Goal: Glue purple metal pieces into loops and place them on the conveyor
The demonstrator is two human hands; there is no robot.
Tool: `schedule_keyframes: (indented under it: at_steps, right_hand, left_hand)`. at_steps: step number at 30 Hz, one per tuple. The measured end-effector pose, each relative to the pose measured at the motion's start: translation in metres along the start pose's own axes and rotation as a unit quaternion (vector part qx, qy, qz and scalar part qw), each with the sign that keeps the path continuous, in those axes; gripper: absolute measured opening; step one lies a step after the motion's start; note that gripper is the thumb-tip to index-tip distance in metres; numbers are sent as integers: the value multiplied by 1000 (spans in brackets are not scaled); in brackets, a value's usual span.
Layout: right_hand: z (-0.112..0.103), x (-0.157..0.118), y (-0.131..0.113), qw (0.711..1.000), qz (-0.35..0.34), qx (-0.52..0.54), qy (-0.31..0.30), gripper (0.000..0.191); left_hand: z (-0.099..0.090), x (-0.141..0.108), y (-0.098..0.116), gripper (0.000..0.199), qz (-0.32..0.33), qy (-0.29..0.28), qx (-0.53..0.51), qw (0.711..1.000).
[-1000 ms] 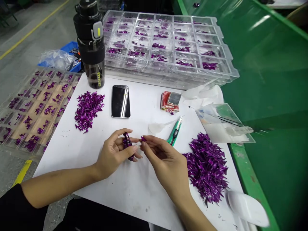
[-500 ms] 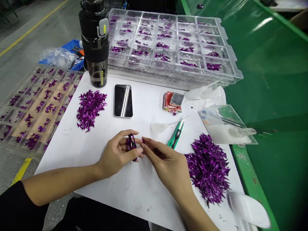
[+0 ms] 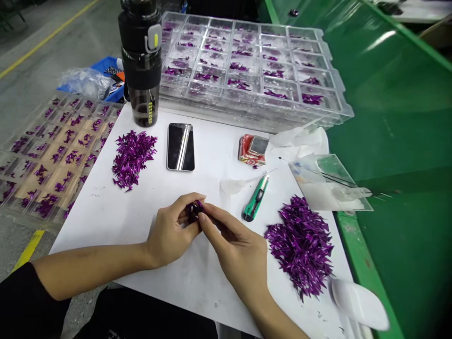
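Across the white tabletop (image 3: 197,287) we have a stack of clear compartment trays (image 3: 247,115) at top centre, a large heap of purple foil spikes (image 3: 300,245) at lower right, and a green utility knife (image 3: 256,197) just beside our hands. Our left hand (image 3: 173,230) and right hand (image 3: 236,249) meet at centre, fingers closed together on a small purple bundle (image 3: 195,208). We judge that a loose pinch could drop pieces, and a careless wrist could scatter the heap or catch the knife.

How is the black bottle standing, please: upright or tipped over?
Upright: the bottle stands on its base at the back of the white board, with its body rising from the board, not lying on its side.
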State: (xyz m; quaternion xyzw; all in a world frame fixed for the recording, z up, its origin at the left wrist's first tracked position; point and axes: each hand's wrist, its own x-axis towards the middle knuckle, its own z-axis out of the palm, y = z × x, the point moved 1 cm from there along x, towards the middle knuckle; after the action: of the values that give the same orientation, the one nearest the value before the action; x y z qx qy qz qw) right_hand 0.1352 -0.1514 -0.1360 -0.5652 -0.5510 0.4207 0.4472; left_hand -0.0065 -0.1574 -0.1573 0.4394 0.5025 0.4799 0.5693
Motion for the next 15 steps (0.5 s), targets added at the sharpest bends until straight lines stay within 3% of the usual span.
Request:
schedule_keyframes:
  at_steps: [3, 9, 11, 13, 15]
  right_hand:
    - [2, -3, 2, 1000, -19, -21, -2, 21]
    - [0, 0, 3, 986, -131, -98, 9, 12]
    - [-6, 5, 6, 988, -127, -81, -12, 10]
    - [-13, 10, 10, 990, -110, -43, -73, 26]
    - [-17, 13, 12, 985, -88, -34, -144, 39]
  left_hand:
    - [1, 0, -2, 38, 11, 4, 17, 1000]
    - [0, 4, 2, 37, 21, -28, 5, 999]
    - [-3, 7, 4, 57, 11, -66, -10, 998]
    - [-6, 9, 3, 85, 3, -115, -11, 993]
    - [-10, 11, 2, 98, 6, -147, 7, 989]
